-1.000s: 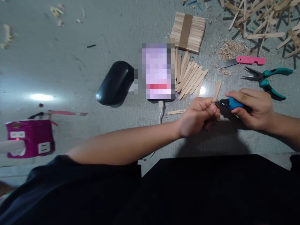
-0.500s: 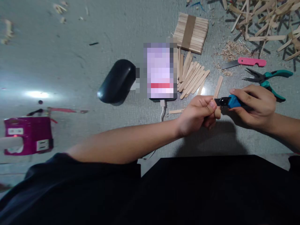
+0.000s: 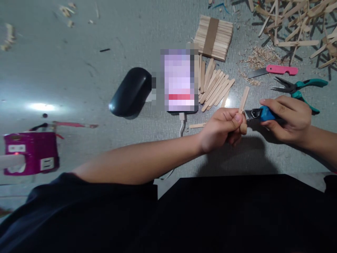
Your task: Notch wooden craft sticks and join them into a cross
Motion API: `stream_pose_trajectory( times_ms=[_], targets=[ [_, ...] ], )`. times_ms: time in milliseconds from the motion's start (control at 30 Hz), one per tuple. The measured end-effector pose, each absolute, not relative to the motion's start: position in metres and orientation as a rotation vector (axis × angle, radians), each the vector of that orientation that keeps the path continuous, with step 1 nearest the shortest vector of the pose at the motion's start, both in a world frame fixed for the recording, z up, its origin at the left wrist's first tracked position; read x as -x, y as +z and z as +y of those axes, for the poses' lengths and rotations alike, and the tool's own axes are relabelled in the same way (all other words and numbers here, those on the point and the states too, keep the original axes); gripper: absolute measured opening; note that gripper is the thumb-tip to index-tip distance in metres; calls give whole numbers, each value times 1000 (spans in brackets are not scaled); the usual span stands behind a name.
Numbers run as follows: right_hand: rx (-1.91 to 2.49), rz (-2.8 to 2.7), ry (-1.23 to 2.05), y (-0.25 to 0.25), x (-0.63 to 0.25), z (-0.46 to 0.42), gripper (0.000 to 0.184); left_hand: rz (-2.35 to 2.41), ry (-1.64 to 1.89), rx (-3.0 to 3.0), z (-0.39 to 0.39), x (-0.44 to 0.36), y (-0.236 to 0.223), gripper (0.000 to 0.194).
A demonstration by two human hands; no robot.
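Note:
My left hand (image 3: 223, 127) is closed on a wooden craft stick (image 3: 244, 97), whose upper part slants up past the thumb; the stick's middle is hidden by the fingers. A notch with a small raised shaving shows on the stick near the thumb tip. In my right hand (image 3: 292, 117) is a blue utility knife (image 3: 268, 114), gripped with its dark blade pointing left, close beside the stick. Loose craft sticks (image 3: 218, 88) lie fanned out on the table above my left hand.
A banded bundle of sticks (image 3: 213, 38) lies behind. At right are a pink folding knife (image 3: 283, 70), green-handled pliers (image 3: 297, 85), wood shavings (image 3: 262, 57) and a heap of joined sticks (image 3: 297, 24). A blurred-out phone (image 3: 180, 82), black mouse (image 3: 131, 92) and purple power socket (image 3: 31, 153) are left.
The utility knife has moved slightly right, so its blade has backed away from the stick. My left hand keeps its hold almost in the same place.

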State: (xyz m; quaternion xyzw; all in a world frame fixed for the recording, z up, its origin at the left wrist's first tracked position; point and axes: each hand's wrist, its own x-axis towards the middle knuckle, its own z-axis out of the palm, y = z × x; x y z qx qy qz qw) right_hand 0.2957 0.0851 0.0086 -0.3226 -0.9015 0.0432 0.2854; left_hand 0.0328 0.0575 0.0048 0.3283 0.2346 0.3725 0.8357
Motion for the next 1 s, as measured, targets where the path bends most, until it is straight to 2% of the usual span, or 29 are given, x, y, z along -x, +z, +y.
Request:
stream_pose_trajectory(
  times_ms=[233, 533, 700, 1000],
  targets=[
    [806, -2394, 199, 7, -296, 87, 45, 476, 777, -674, 57, -33, 5, 55],
    [802, -2453, 354, 14, -297, 87, 44, 537, 761, -742, 55, -32, 5, 59],
    [835, -2490, 468, 23, -300, 88, 35, 594, 757, -778, 54, -31, 6, 53],
    [822, -2586, 388, 26, -301, 90, 42, 517, 637, -833, 61, -26, 8, 48]
  ],
)
